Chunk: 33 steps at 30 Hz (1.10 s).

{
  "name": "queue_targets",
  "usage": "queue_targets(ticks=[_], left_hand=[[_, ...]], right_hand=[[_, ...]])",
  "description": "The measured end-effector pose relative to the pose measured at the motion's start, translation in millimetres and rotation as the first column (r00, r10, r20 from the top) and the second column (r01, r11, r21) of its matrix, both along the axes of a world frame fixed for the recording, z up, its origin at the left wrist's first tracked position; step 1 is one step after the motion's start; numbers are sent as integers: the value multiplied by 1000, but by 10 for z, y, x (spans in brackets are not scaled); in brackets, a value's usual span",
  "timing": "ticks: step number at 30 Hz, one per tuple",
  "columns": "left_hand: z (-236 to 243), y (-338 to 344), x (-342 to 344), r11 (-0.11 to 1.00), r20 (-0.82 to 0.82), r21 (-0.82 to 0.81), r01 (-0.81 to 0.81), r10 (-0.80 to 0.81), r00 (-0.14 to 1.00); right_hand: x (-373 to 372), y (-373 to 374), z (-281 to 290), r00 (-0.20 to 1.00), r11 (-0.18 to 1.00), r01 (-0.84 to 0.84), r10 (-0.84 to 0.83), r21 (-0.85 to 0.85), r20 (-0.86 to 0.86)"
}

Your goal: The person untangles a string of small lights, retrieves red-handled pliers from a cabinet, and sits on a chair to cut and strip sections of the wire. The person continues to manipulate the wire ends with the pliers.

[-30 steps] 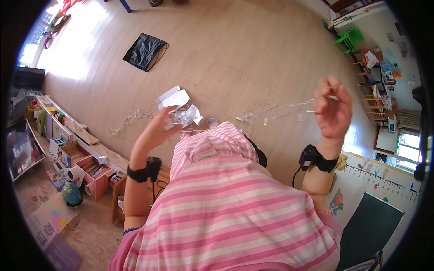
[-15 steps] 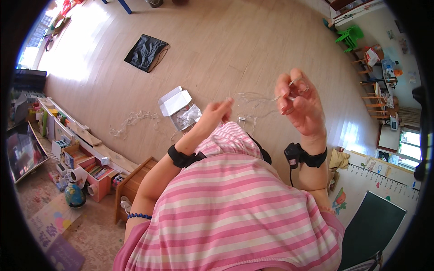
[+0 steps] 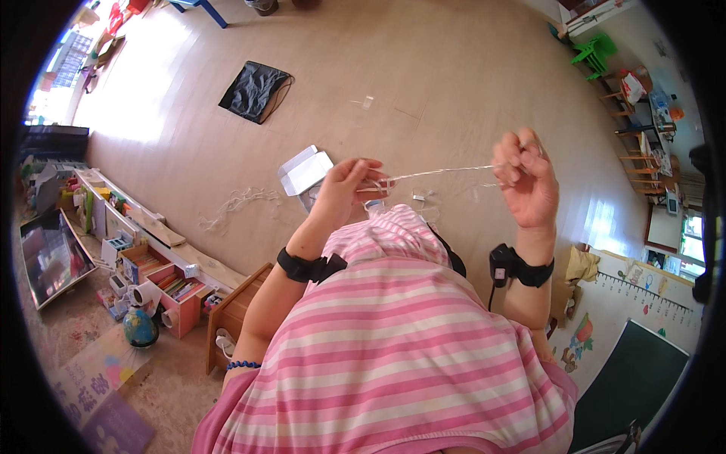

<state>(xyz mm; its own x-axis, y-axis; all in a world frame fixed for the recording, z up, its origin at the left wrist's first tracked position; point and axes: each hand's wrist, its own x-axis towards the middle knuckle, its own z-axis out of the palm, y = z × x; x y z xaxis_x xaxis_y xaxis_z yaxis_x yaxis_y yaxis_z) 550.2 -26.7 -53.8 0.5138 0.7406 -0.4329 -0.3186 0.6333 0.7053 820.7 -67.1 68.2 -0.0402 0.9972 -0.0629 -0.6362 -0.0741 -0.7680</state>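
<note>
A thin clear wire [image 3: 440, 172], which looks like part of a light string, runs nearly straight between my two hands above my lap. My left hand [image 3: 344, 189] is closed on its left end, where small loops bunch at the fingers. On the right, my right hand [image 3: 527, 185] is raised with its fingers curled round the other end; the fingertips are somewhat blurred. A small white block [image 3: 418, 197] shows below the wire. More tangled whitish wire [image 3: 238, 208] lies on the floor to the left.
Just beyond my left hand stands an open white box [image 3: 305, 171], partly hidden by it. Farther off lies a black drawstring bag [image 3: 255, 91]. A wooden cabinet [image 3: 240, 310] and low shelves [image 3: 162, 234] are at my left; a blackboard [image 3: 631, 386] is at my right.
The slack loops between my hands have become a taut, nearly straight wire. My left hand has closed on it, and my right hand has moved slightly right and down.
</note>
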Motion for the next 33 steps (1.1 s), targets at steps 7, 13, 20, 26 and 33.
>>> queue_targets(ticks=[7, 13, 20, 26, 33], left_hand=[[308, -10, -188, 976, 169, 153, -153, 127, 977], [423, -58, -247, 967, 133, 200, -155, 130, 983], [544, -151, -170, 919, 54, 347, -187, 179, 982], [725, -265, -38, 903, -71, 336, -268, 308, 949], [660, -263, -173, 962, -124, 268, -58, 94, 988]], right_hand=[[289, -261, -655, 954, 927, 278, -297, -253, -40], [314, -239, -842, 901, 876, 433, -420, -214, 104], [-419, -112, -470, -22, 901, -246, -373, 357, 928], [-1050, -105, -373, 576, 996, -61, -16, 63, 817], [-1121, -96, -443, 626, 1000, 25, -19, 4, 780]])
